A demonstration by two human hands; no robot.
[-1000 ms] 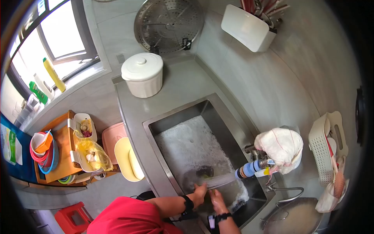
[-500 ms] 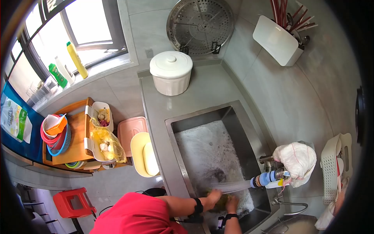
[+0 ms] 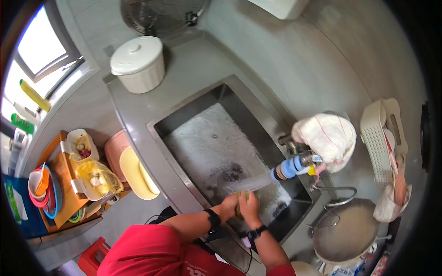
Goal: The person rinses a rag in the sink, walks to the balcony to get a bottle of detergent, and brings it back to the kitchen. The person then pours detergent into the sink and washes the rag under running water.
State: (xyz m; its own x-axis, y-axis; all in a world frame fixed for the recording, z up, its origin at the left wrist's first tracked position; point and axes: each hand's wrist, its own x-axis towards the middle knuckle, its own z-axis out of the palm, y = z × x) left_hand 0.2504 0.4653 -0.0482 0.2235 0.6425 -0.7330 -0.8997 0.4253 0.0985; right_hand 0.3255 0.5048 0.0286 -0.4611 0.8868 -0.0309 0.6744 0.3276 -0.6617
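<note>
Over the sink (image 3: 182,181), my left hand (image 3: 228,206) and my right hand (image 3: 249,207) are side by side, closed on a wet greenish-brown bundle (image 3: 238,209). Most of the bundle is hidden by the fingers, and I cannot make out its kind. From the blue-ended faucet (image 3: 290,167), a spray of water (image 3: 258,182) runs leftward to just beyond the hands. White foamy water (image 3: 214,138) covers much of the sink floor, with darker patches near the hands.
A white lidded pot (image 3: 140,69) stands on the grey counter (image 3: 184,73). A white cloth (image 3: 327,140) hangs over the faucet's base. At the right are a wok (image 3: 347,232) and a perforated rack (image 3: 375,147). Left of the counter is a yellow basin (image 3: 133,172).
My view has shifted, so the sink appears further left and higher. Both hands have come closer together and lifted the greenish-brown bundle between them.
</note>
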